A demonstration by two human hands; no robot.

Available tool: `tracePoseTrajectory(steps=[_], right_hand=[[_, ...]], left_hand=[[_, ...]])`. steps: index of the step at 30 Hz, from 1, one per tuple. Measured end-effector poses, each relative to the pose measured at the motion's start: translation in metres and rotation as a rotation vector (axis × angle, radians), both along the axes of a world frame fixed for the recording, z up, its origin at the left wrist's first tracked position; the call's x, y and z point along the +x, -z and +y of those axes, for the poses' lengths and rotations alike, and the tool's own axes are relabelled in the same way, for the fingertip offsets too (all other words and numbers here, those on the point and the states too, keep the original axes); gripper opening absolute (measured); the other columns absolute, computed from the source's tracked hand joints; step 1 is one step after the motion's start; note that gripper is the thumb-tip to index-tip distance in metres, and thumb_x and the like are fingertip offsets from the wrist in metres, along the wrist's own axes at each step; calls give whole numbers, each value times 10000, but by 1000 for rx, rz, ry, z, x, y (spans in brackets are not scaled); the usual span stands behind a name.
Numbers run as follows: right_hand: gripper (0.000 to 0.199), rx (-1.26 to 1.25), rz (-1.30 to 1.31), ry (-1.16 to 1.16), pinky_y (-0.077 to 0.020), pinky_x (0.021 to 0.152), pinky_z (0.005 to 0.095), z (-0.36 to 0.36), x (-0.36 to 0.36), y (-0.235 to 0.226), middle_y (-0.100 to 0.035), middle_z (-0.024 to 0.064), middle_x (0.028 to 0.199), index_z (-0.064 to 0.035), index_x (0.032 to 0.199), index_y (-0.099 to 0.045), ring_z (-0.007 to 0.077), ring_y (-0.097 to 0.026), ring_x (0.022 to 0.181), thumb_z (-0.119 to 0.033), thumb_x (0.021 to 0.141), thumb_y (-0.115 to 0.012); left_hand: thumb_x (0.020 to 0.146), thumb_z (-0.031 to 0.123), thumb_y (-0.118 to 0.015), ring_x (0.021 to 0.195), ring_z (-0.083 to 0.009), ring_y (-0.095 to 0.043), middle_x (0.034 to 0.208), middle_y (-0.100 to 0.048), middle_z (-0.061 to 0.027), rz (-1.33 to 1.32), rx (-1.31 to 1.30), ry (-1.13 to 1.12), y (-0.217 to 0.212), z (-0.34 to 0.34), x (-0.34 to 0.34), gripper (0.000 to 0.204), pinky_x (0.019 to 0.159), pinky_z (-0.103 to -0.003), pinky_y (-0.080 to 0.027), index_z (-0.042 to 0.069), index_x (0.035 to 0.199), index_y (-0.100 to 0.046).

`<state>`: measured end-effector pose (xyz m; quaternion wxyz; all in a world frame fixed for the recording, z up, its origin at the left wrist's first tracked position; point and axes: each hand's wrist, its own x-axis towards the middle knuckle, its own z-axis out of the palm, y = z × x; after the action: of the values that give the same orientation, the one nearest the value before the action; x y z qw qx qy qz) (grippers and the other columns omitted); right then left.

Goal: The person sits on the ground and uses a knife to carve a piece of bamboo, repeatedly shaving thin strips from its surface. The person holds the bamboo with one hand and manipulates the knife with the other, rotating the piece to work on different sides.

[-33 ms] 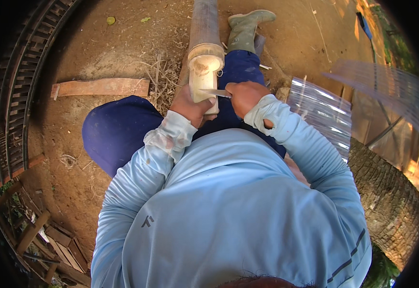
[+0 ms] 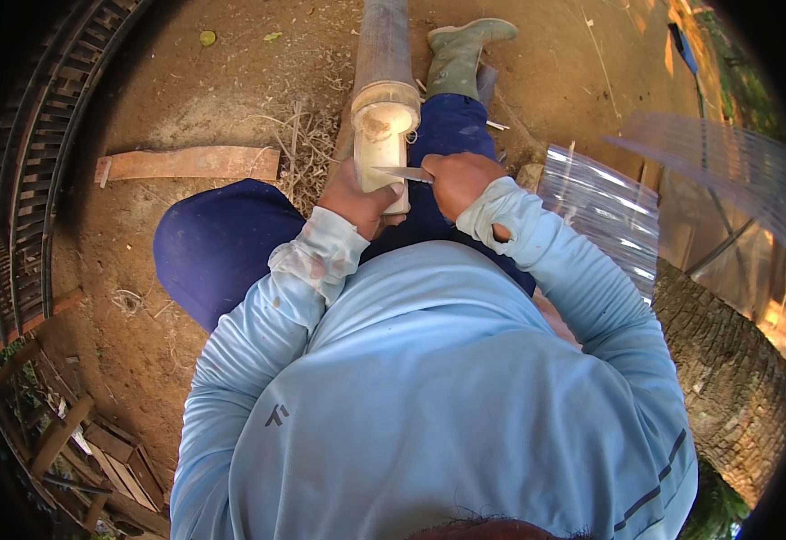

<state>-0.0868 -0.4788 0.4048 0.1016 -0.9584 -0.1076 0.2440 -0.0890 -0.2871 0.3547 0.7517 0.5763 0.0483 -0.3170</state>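
Observation:
A long grey-brown stalk (image 2: pixel 384 45) lies on the dirt between my legs, its near end peeled to a pale white core (image 2: pixel 377 144). My left hand (image 2: pixel 354 200) grips the white core from the left and below. My right hand (image 2: pixel 459 180) is shut on a knife (image 2: pixel 402 173). The blade points left and lies across the core just above my left thumb. Both arms are in light-blue sleeves, and my trousers are dark blue.
A flat wooden plank (image 2: pixel 186 164) lies on the dirt at the left. My green rubber boot (image 2: pixel 465 45) rests beside the stalk. Clear corrugated sheets (image 2: pixel 602 205) and a rough palm trunk (image 2: pixel 731 369) stand at the right. Wooden crates (image 2: pixel 96 450) sit lower left.

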Motion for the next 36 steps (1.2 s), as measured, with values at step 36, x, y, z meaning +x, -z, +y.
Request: tracePoseTrajectory(steps=[36], right_hand=[[164, 166, -127, -11, -512, 739, 493, -3, -7, 1, -692, 189, 865, -72, 947, -668, 407, -666, 848, -83, 850, -536]], left_hand=[[902, 90, -689, 788, -202, -669, 968, -631, -138, 121, -304, -5, 1, 11, 1, 421, 646, -310, -615, -25, 1246, -476]])
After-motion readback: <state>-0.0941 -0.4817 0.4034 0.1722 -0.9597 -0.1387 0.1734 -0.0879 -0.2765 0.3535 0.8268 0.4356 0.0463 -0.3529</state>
